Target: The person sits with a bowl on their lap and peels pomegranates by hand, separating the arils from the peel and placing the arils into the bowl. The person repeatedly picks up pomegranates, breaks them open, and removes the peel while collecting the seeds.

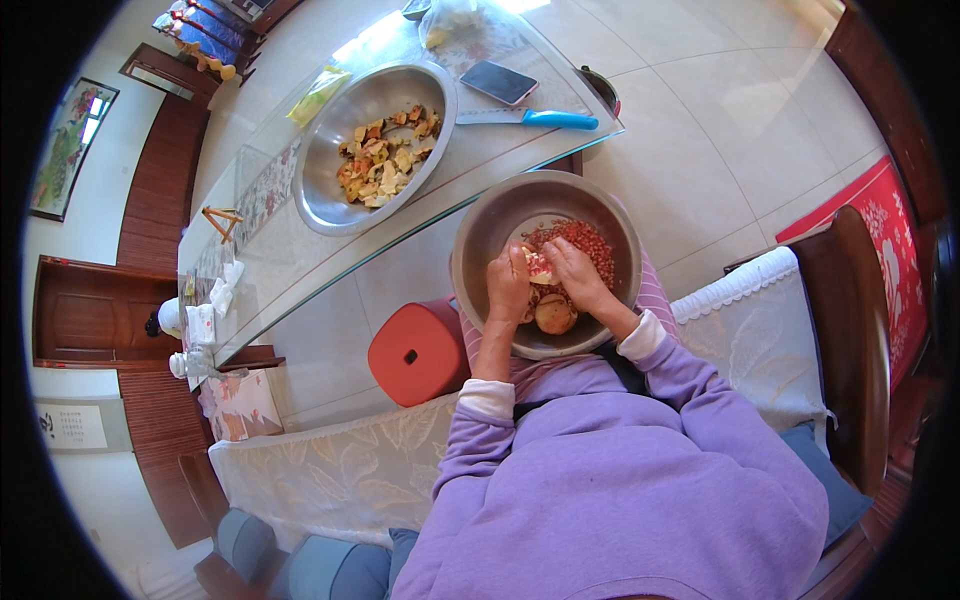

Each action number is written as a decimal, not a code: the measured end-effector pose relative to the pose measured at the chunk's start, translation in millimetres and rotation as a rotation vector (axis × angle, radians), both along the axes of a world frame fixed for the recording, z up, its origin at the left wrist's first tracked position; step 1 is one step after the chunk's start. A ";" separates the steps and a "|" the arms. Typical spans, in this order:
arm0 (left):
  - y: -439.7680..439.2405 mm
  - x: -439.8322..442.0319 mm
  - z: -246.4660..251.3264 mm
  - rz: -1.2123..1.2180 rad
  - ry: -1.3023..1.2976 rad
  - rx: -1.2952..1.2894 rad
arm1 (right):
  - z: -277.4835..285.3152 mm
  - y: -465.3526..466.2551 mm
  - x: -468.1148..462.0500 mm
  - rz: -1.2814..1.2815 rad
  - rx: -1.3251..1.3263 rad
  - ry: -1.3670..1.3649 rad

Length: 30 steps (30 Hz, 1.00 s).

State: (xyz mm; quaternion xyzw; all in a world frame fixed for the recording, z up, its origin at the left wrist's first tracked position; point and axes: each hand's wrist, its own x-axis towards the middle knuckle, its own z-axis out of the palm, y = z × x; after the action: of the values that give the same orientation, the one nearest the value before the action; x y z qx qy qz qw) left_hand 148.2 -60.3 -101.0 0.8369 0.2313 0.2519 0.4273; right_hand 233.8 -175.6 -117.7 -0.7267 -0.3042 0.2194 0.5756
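Observation:
Both hands are over a metal bowl (480, 202) resting on the person's lap. A piece of pomegranate (540, 267) is held between my left hand (509, 281) and my right hand (576, 271), its red seeds and pale pith showing. Loose pomegranate seeds (592, 241) lie in the bowl beyond and beside my right hand. A larger pomegranate piece (556, 314), its rind upward, rests at the near side of the bowl. Smaller bits beside it are partly hidden by the hands.
A second metal bowl (319, 172) with pomegranate peels (386, 169) stands on the glass-topped table (300, 274). Beside it lie a blue-handled knife (559, 119), a smartphone (499, 82) and a yellow-green packet (317, 96). A red stool (415, 354) stands between the table and the covered bench (337, 457).

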 end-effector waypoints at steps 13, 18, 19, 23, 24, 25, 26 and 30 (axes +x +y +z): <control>7.0 -5.1 4.0 -0.062 0.020 -0.371 | 16.6 -8.5 -1.0 -0.051 0.089 0.039; 3.0 -3.7 6.4 -0.052 0.011 -0.321 | 15.2 -7.3 -5.5 -0.112 0.048 -0.122; 1.9 -3.3 3.8 -0.040 0.000 -0.296 | 13.0 -6.3 -5.9 -0.120 0.056 -0.088; 2.3 -3.7 -14.4 -0.017 0.044 -0.275 | -1.2 -4.6 -0.2 -0.098 0.183 0.084; 3.5 -3.7 -19.1 -0.019 0.076 -0.289 | -4.3 -4.4 2.8 -0.097 0.204 0.094; 3.4 -3.2 -23.5 0.003 0.067 -0.299 | -6.6 -4.2 5.9 -0.100 0.209 0.117; 2.1 -2.1 -26.8 0.025 0.059 -0.308 | -7.8 -4.4 7.3 -0.115 0.186 0.162; -6.3 1.6 -23.9 0.083 0.056 -0.365 | -3.3 -4.4 3.9 -0.191 0.154 0.119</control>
State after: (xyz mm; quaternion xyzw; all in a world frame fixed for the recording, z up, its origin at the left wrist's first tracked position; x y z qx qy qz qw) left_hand 149.8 -66.5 -124.9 0.7420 0.3190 0.1998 0.5547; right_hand 237.7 -180.0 -121.0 -0.6916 -0.2146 0.1823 0.6652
